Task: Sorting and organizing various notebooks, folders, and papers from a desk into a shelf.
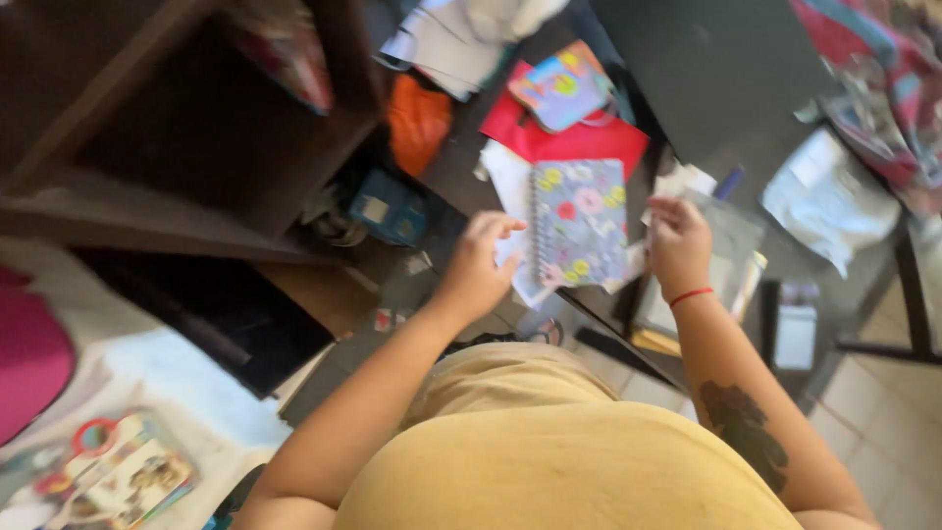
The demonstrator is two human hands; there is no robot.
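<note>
A spiral notebook [581,222] with a grey flowered cover lies on a dark table [716,69], on top of white sheets [505,177] and a red folder [579,140]. My left hand [478,267] hovers at the notebook's spiral side, with its fingers spread and curled over a white sheet. My right hand [677,245], with a red band on the wrist, is at the notebook's right edge next to a clear plastic sleeve [731,245]. Its fingers are bent, and blur hides whether they pinch anything.
A smaller colourful booklet [561,86] lies further back on the red folder. An orange cloth [417,123] and a blue box [391,208] sit by a dark wooden shelf [177,147]. A white bag [829,196] lies at the right, and toy packaging [118,476] is on the floor at lower left.
</note>
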